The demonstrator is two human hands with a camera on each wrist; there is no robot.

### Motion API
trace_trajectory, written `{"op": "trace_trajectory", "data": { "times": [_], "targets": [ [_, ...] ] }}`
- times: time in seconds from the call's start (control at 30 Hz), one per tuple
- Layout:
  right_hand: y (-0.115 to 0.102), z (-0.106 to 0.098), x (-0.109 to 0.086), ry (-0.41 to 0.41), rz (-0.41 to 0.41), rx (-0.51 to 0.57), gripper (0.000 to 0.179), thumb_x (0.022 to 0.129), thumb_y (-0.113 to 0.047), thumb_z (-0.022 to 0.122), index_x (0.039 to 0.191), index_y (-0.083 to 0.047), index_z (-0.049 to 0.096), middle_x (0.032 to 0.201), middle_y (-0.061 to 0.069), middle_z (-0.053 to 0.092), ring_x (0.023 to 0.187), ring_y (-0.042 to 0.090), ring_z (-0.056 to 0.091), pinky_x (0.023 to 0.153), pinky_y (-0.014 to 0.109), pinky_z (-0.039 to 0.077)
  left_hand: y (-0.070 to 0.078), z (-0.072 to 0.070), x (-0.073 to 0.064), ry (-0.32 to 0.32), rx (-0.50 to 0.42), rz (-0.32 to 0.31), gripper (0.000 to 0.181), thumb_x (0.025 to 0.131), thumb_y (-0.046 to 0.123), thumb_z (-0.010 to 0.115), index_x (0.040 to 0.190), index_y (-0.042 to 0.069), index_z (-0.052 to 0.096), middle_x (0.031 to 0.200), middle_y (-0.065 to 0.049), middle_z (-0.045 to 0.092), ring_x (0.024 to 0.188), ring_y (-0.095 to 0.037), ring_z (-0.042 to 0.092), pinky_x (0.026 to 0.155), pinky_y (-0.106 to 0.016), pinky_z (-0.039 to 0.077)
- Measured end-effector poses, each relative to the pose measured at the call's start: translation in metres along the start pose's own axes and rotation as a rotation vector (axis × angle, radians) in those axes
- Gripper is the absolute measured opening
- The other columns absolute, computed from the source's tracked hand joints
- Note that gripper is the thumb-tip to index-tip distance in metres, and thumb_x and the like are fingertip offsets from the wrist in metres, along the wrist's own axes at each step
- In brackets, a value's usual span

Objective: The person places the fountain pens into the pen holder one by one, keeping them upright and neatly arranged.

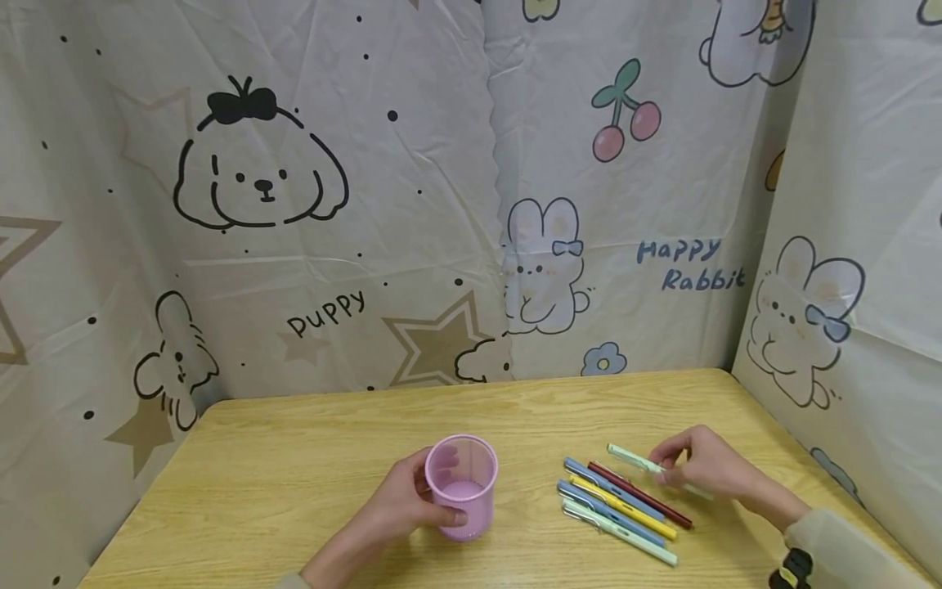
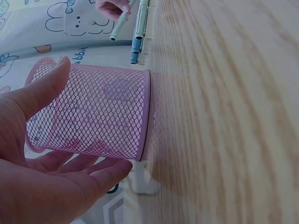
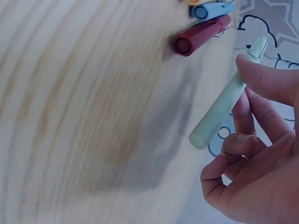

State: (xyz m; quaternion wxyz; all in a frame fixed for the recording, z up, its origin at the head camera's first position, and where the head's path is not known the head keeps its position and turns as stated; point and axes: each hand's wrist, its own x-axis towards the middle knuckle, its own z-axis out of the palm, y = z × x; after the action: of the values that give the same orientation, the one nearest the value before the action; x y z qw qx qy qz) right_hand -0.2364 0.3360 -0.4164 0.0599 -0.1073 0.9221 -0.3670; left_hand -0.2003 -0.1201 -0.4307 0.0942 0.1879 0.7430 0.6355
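A pink mesh pen holder (image 1: 471, 509) stands upright on the table, with nothing visible inside it. My left hand (image 1: 401, 501) grips it from the left, thumb on the near side and fingers round the far side; the left wrist view shows the mesh wall (image 2: 100, 112) between them. My right hand (image 1: 706, 465) pinches a light green pen (image 3: 224, 109) between thumb and fingers, over the table's right part. Beside it lie a dark red pen (image 1: 651, 499), a yellow pen (image 1: 625, 509), two blue pens (image 1: 640, 530) and another light green pen (image 1: 625, 536), roughly parallel.
The wooden table (image 1: 309, 458) has a light yellow grain. Behind it and along its sides hangs a pale curtain (image 1: 412, 188) printed with cartoon animals, stars and cherries. A dark band with a yellow piece (image 1: 793, 568) sits at the right sleeve.
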Motion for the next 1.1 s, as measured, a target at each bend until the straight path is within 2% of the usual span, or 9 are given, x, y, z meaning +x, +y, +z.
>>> {"op": "trace_trajectory", "data": {
  "times": [0.33, 0.73, 1.1],
  "targets": [
    [-0.025, 0.005, -0.001, 0.046, 0.046, 0.052, 0.025, 0.084, -0.01, 0.087, 0.106, -0.002, 0.08, 0.087, 0.002, 0.067, 0.073, 0.02, 0.046, 0.06, 0.028, 0.036, 0.002, 0.001, -0.001, 0.008, -0.003, -0.014, 0.081, 0.071, -0.006, 0.091, 0.144, -0.008, 0.054, 0.137, -0.024, 0.062, 0.123, -0.042, 0.061, 0.105, -0.042, 0.052],
    [-0.054, 0.015, -0.002, 0.045, 0.025, 0.149, 0.025, 0.087, -0.013, 0.086, 0.108, -0.003, 0.079, 0.09, 0.004, 0.069, 0.071, 0.018, 0.043, 0.061, 0.029, 0.034, 0.002, 0.001, -0.001, 0.015, -0.047, -0.018, 0.083, 0.071, -0.008, 0.091, 0.145, -0.008, 0.053, 0.138, -0.023, 0.061, 0.123, -0.042, 0.06, 0.108, -0.051, 0.05],
    [-0.084, 0.021, -0.001, 0.063, -0.014, 0.229, 0.032, 0.087, -0.017, 0.087, 0.114, -0.002, 0.079, 0.094, 0.005, 0.071, 0.069, 0.018, 0.043, 0.06, 0.029, 0.035, 0.002, 0.002, -0.001, 0.023, -0.058, 0.004, 0.083, 0.072, -0.008, 0.091, 0.145, -0.009, 0.052, 0.137, -0.025, 0.061, 0.124, -0.044, 0.06, 0.109, -0.05, 0.049]
  ]
}}
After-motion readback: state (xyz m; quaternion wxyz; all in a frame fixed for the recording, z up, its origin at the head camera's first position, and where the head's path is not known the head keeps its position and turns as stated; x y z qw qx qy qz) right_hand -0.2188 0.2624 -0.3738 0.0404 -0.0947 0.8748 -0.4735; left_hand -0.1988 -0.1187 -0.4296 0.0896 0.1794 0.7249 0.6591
